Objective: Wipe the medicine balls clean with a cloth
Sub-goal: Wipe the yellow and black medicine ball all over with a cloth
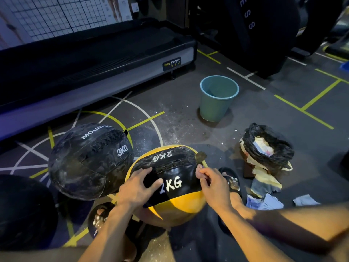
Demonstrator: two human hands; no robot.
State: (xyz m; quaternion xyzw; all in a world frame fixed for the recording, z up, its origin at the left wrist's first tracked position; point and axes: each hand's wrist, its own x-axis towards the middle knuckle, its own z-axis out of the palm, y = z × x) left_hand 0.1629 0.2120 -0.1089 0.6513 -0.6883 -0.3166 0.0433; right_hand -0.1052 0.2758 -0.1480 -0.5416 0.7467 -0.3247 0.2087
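A yellow and black medicine ball marked 2KG (175, 203) sits on the floor between my feet. My left hand (137, 188) lies on its black panel, with fingers and thumb curled round a dark raised fold there; I cannot tell whether the fold is cloth or the ball's skin. My right hand (213, 183) pinches the ball's right edge, just below a dark flap (200, 156) that sticks up. A black ball marked 3KG (88, 163) touches it on the left. Part of another black ball (24, 210) shows at the lower left.
A teal bucket (219, 97) stands beyond the balls on a wet-speckled floor. A black rubbish bag (268, 148) and crumpled rags or papers (264, 186) lie to the right. A treadmill (113, 59) runs along the left. Gym machines stand behind.
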